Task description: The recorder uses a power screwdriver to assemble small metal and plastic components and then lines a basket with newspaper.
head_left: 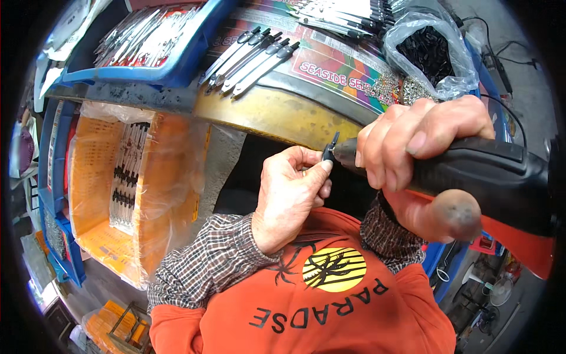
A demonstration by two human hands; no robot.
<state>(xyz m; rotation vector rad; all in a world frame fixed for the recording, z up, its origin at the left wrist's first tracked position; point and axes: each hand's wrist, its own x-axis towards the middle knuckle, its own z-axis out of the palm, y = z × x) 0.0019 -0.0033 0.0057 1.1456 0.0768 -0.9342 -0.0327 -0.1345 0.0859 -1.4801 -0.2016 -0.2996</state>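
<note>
Near the front edge of the work table, my left hand (289, 197) pinches a small black part (328, 152) between thumb and fingers. My right hand (421, 138) is wrapped round a black electric screwdriver (483, 168), held almost level. Its tip meets the small black part, or nearly so; the exact contact is too small to tell. Beyond my left hand, several long white and silver pieces with black ends (256, 65) lie side by side on the table. Small metal pieces, seemingly screws (417, 89), are heaped beyond my right hand.
A clear plastic bag of black parts (427, 52) stands at the back right, beside a pile of long pieces (342, 15). A blue tray (138, 74) of similar pieces sits at the back left. Below it is an orange crate (97, 171). The table has a yellow edge (265, 112).
</note>
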